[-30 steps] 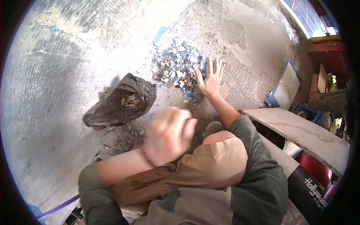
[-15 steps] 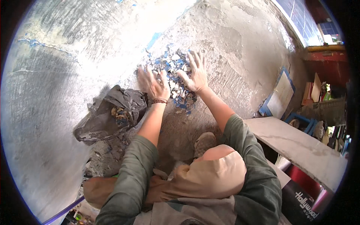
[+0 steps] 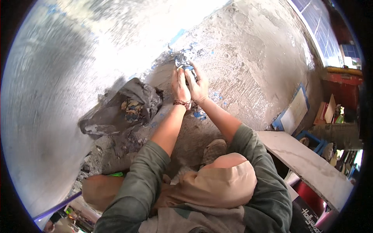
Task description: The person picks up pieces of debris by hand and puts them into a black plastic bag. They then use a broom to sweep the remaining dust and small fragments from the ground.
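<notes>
My left hand (image 3: 181, 89), with a braided bracelet at its wrist, presses side by side against my right hand (image 3: 199, 87) over the rough ground. Together they are cupped around a heap of blue and white paint chips (image 3: 187, 67), which shows at the fingertips. Stray blue flakes (image 3: 200, 115) lie on the ground near my wrists. To the left of my hands slumps a dark plastic bag (image 3: 144, 101), its mouth agape, with brownish and pale scraps (image 3: 132, 108) inside.
A pale wall (image 3: 42, 93) rises on the left. At the right are a blue-edged board (image 3: 294, 110), a long flat plank (image 3: 307, 163), a blue plastic frame (image 3: 319, 145) and a red structure (image 3: 342, 91). Grey rubble (image 3: 103, 155) lies below the bag.
My hands have come together from either side of the spread chips, gathering them between the palms. Fewer chips lie on the ground now. The view has shifted slightly.
</notes>
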